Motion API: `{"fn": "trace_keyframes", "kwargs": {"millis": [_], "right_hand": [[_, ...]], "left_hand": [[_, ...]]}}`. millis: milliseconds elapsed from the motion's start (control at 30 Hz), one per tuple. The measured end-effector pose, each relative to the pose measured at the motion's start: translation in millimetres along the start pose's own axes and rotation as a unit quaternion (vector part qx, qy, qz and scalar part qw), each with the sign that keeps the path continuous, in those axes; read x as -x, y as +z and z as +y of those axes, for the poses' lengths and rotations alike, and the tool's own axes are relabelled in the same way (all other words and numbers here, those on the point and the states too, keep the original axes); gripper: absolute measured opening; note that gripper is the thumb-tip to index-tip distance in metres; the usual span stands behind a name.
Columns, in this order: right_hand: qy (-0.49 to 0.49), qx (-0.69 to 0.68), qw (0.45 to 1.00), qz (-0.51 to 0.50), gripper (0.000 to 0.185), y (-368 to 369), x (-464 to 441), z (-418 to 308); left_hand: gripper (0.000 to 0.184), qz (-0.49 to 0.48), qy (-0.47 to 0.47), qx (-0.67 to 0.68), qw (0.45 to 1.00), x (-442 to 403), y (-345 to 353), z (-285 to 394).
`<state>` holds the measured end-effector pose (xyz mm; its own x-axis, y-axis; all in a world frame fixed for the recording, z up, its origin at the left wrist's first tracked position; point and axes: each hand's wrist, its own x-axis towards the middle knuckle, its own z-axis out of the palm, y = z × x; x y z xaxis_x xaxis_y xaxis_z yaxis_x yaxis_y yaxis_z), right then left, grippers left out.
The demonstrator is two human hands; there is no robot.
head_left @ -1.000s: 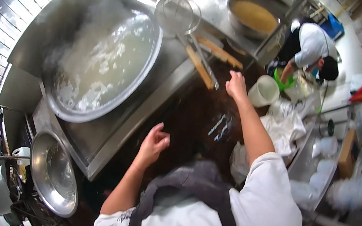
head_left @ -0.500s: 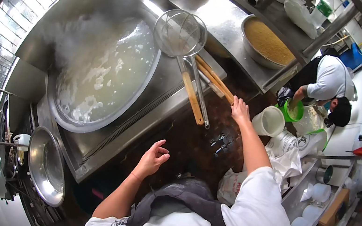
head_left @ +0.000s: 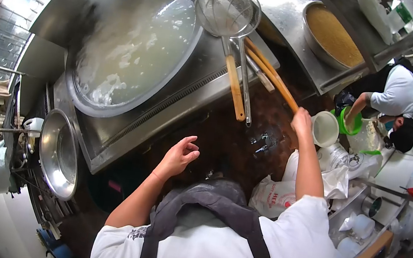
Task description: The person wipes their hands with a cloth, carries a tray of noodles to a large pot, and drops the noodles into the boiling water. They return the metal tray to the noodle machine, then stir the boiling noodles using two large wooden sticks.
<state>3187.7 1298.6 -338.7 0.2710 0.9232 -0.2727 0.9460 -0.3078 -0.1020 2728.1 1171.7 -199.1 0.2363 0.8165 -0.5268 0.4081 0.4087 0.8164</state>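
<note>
My right hand is closed round the near end of a long wooden stick, which slants up and left over the metal counter's edge. A second stick seems to lie against it, and the far ends are hidden behind the strainers. My left hand hangs empty over the floor, its fingers loosely curled and apart. Two round wire strainers overlap beside the pot, one with a wooden handle, the other with a metal handle, both jutting past the counter edge.
A wide pot of steaming, cloudy, foamy liquid is set in the metal counter. A metal bowl holds brown, grainy stuff. At right, a co-worker bends over a green bucket. A steel basin leans at left.
The view has shifted, so the pot and strainers sit higher. My right hand has moved right with the stick, whose end now reaches farther out. My left hand stays empty.
</note>
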Motion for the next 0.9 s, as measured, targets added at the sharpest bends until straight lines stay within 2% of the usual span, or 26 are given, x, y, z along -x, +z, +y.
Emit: {"fn": "trace_keyframes", "kwargs": {"millis": [67,133,167,267,333,367,400,433,467,500,533,567,700,733,767,833,900], "right_hand": [[0.041,0.019,0.998,0.031,0.049,-12.8,20.8,-4.4],[0.011,-0.027,0.997,0.078,0.054,8.1,6.2,-8.4],[-0.009,-0.026,0.996,0.088,0.051,10.8,2.3,-10.7],[0.016,-0.052,0.998,0.044,0.051,20.2,-6.3,7.2],[0.040,-0.085,0.994,0.060,0.040,-8.9,27.7,21.0],[0.014,-0.105,0.989,0.106,0.025,-23.3,50.5,32.2],[0.007,-0.121,0.986,0.118,0.021,4.3,44.8,81.1],[0.063,-0.092,0.991,0.071,0.019,-45.1,88.8,67.4],[0.060,-0.032,0.993,0.093,0.018,-37.7,103.1,103.7],[0.057,-0.062,0.988,0.126,0.017,-31.8,118.9,140.5],[0.123,-0.022,0.987,0.098,0.018,-70.5,157.1,125.2],[0.115,0.026,0.985,0.125,0.020,-53.8,167.0,177.4],[0.157,0.085,0.968,0.175,0.028,-96.1,248.8,229.5],[0.115,0.097,0.963,0.222,0.034,-96.8,264.0,244.8],[0.161,0.114,0.965,0.172,0.035,-117.5,277.0,232.8],[0.131,0.092,0.957,0.243,0.033,-136.8,296.4,186.3],[0.074,0.044,0.965,0.248,0.032,-150.9,299.9,124.5]], "left_hand": [[0.054,-0.001,-0.020,0.010,1.000,4.3,-2.0,-10.9],[0.053,-0.016,-0.026,0.002,1.000,2.9,-0.1,-15.5],[0.052,-0.027,-0.025,-0.008,0.999,4.1,3.2,-12.0],[0.052,-0.045,-0.011,-0.027,0.999,7.2,6.3,-4.8],[0.051,-0.038,0.006,-0.037,0.999,7.5,0.8,-5.2],[0.052,-0.033,0.017,-0.040,0.998,11.4,-3.5,-4.0],[0.050,-0.031,0.015,-0.026,0.999,15.6,-8.7,-6.8],[0.050,-0.021,0.023,-0.030,0.999,20.1,-13.8,-12.9],[0.049,-0.013,0.033,-0.034,0.999,23.8,-19.4,-20.5],[0.048,-0.008,0.039,-0.035,0.999,28.4,-26.0,-29.0],[0.048,-0.007,0.045,-0.037,0.998,32.3,-32.1,-36.9],[0.047,-0.007,0.044,-0.034,0.998,36.6,-38.0,-44.3],[0.045,0.000,0.048,-0.020,0.999,51.9,-54.7,-80.2],[0.047,-0.007,0.056,-0.016,0.998,55.6,-58.4,-88.6],[0.047,0.003,0.068,-0.019,0.997,60.9,-61.8,-93.4],[0.048,0.005,0.074,-0.008,0.997,73.2,-70.4,-98.8],[0.050,-0.020,0.072,0.042,0.996,80.6,-79.2,-105.2]]}}
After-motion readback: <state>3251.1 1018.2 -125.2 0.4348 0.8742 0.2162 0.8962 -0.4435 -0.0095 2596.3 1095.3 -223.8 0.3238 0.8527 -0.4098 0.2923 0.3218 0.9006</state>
